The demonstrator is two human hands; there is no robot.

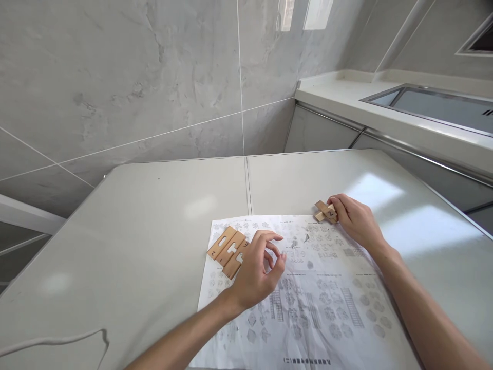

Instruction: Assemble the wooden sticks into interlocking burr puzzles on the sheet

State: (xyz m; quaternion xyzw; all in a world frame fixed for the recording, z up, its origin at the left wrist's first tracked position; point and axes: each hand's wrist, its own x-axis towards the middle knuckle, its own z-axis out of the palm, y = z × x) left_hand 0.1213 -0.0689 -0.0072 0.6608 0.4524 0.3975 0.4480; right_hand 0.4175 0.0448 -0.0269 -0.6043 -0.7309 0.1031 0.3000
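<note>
In the head view my right hand pinches a small cluster of wooden puzzle pieces, crossed over each other at the far edge of the paper. One piece in it carries a dark mark like a 2. My left hand hovers over the printed sheet, its fingers curled but apart, with nothing between them. Close beside it, on the sheet's upper left, several flat wooden puzzle pieces with cut-out slots lie side by side. The left hand partly covers the nearest of these pieces.
The sheet with small printed diagrams lies on a glossy white table with a seam down its middle. A white cable rests at the lower left. Behind stands a grey tiled wall; a counter with a sink is to the right.
</note>
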